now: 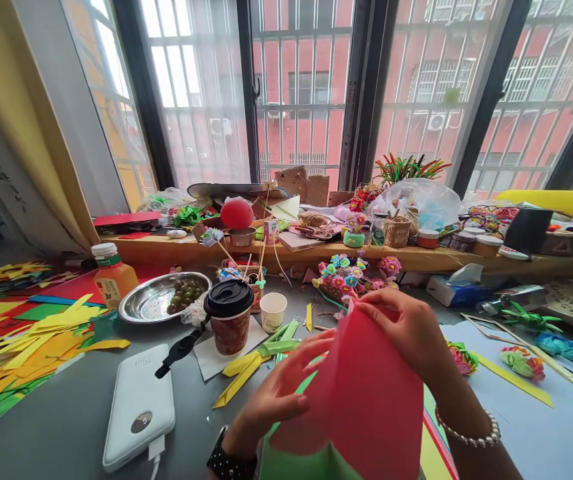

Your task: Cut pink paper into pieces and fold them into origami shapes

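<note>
A red sheet of paper stands bent upright in front of me. My right hand pinches its top edge between thumb and fingers; a beaded bracelet circles that wrist. My left hand is at the sheet's left side, fingers stretched and apart, the thumb lying against the paper. Part of its outline is smeared by motion. Green paper shows below the red sheet, with more coloured sheets partly hidden behind it. Folded yellow and green strips lie left of my hands.
A lidded coffee cup, a small paper cup and a white power bank stand or lie at left. Behind them are a metal plate with grapes and a juice bottle. Paper flowers stand before the crowded windowsill.
</note>
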Demonstrator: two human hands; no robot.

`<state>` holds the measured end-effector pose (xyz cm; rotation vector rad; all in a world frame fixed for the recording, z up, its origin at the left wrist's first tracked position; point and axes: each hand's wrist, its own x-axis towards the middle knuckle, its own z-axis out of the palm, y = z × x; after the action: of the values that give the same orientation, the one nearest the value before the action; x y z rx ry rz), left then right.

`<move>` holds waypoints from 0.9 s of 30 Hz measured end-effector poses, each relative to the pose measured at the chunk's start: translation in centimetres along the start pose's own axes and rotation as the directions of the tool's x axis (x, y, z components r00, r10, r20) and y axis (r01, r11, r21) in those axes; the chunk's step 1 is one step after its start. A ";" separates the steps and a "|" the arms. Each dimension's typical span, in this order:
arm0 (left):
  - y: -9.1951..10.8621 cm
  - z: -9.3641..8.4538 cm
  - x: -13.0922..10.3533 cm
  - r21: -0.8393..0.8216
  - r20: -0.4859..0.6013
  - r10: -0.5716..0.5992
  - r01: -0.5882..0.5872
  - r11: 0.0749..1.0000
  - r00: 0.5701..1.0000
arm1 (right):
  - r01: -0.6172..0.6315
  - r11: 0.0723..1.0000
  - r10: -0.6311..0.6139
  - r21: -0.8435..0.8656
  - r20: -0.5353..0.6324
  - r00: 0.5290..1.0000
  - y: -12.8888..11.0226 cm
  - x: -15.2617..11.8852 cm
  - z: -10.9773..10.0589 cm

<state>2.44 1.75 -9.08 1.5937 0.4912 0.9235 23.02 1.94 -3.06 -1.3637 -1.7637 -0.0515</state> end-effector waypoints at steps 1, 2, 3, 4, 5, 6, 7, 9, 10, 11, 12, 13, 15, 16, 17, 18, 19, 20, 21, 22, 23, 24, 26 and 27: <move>0.6 0.0 0.0 0.084 0.003 0.026 -0.026 0.996 1.000 | 0.009 1.000 -0.009 -0.019 -0.047 0.999 -0.3 -0.1 -0.4; 1.4 0.2 -0.1 0.169 -0.022 0.053 -0.048 0.984 0.998 | 0.028 0.998 -0.034 -0.061 -0.103 0.994 -0.6 -0.2 -0.7; 2.3 0.5 -0.1 0.305 -0.068 0.058 -0.035 0.952 0.996 | 0.055 0.992 -0.073 -0.117 -0.159 0.985 -0.9 -0.4 -0.9; 3.3 1.0 -0.2 0.446 -0.134 0.064 0.003 0.895 0.989 | 0.082 0.981 -0.119 -0.178 -0.208 0.971 -1.2 -0.6 -1.0; 4.3 1.7 -0.2 0.566 -0.226 0.129 0.022 0.824 0.966 | 0.108 0.966 -0.168 -0.234 -0.251 0.953 -1.6 -0.8 -1.1; 5.3 2.4 -0.2 0.672 -0.284 0.204 0.043 0.739 0.937 | 0.130 0.951 -0.212 -0.282 -0.284 0.935 -2.0 -1.0 -1.0; 6.3 3.1 -0.1 0.765 -0.313 0.280 0.066 0.641 0.907 | 0.148 0.937 -0.247 -0.315 -0.301 0.921 -2.3 -1.2 -1.0; 7.9 4.5 0.5 0.901 -0.294 0.404 0.109 0.421 0.867 | 0.184 0.922 -0.294 -0.341 -0.306 0.906 -2.9 -1.5 -1.0; 8.6 5.1 0.9 0.939 -0.263 0.422 0.131 0.317 0.868 | 0.201 0.920 -0.307 -0.336 -0.301 0.903 -3.1 -1.6 -1.0; 9.2 5.5 1.4 0.961 -0.241 0.408 0.158 0.227 0.881 | 0.215 0.921 -0.315 -0.325 -0.297 0.901 -3.3 -1.7 -1.2; 9.7 5.9 1.9 0.966 -0.254 0.371 0.211 0.152 0.893 | 0.226 0.923 -0.321 -0.312 -0.298 0.899 -3.5 -1.8 -1.3; 10.1 6.1 2.3 0.962 -0.274 0.345 0.260 0.085 0.898 | 0.235 0.925 -0.325 -0.299 -0.305 0.895 -3.7 -1.9 -1.6; 10.8 6.5 3.0 0.946 -0.302 0.331 0.324 -0.013 0.894 | 0.247 0.930 -0.328 -0.271 -0.316 0.890 -4.1 -2.1 -2.0; 11.1 6.6 3.3 0.941 -0.301 0.344 0.335 -0.045 0.890 | 0.251 0.933 -0.327 -0.257 -0.319 0.890 -4.3 -2.2 -2.3; 11.2 6.7 3.4 0.939 -0.292 0.365 0.338 -0.066 0.884 | 0.254 0.936 -0.324 -0.242 -0.322 0.890 -4.4 -2.3 -2.5; 11.3 6.8 3.4 0.939 -0.279 0.395 0.334 -0.078 0.875 | 0.252 0.940 -0.318 -0.229 -0.325 0.891 -4.6 -2.5 -2.7; 11.2 6.8 3.4 0.942 -0.259 0.432 0.324 -0.083 0.864 | 0.247 0.944 -0.310 -0.220 -0.334 0.890 -4.8 -2.6 -2.8; 11.0 6.9 3.3 0.947 -0.236 0.476 0.310 -0.081 0.847 | 0.237 0.947 -0.301 -0.215 -0.347 0.888 -4.9 -2.8 -3.0; 10.8 6.9 3.1 0.954 -0.212 0.526 0.291 -0.073 0.824 | 0.225 0.950 -0.292 -0.216 -0.361 0.886 -5.0 -2.9 -3.1; 10.4 6.9 2.9 0.962 -0.184 0.571 0.265 -0.062 0.800 | 0.217 0.951 -0.287 -0.220 -0.371 0.883 -5.0 -3.0 -3.1; 10.1 6.9 2.6 0.971 -0.161 0.609 0.236 -0.045 0.776 | 0.215 0.950 -0.288 -0.226 -0.370 0.883 -5.0 -3.1 -3.2; 9.7 6.8 2.4 0.979 -0.141 0.636 0.204 -0.027 0.759 | 0.222 0.948 -0.294 -0.230 -0.360 0.885 -5.0 -3.2 -3.2; 9.1 6.7 2.1 0.991 -0.108 0.652 0.133 0.012 0.751 | 0.251 0.941 -0.316 -0.227 -0.328 0.890 -5.0 -3.2 -3.2; 8.9 6.7 1.9 0.994 -0.097 0.649 0.104 0.028 0.755 | 0.264 0.939 -0.325 -0.221 -0.319 0.890 -5.1 -3.2 -3.3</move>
<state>7.31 -3.12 -0.12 2.8020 1.5502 1.5823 20.97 -4.15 -0.81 -1.1060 -1.6689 -0.5945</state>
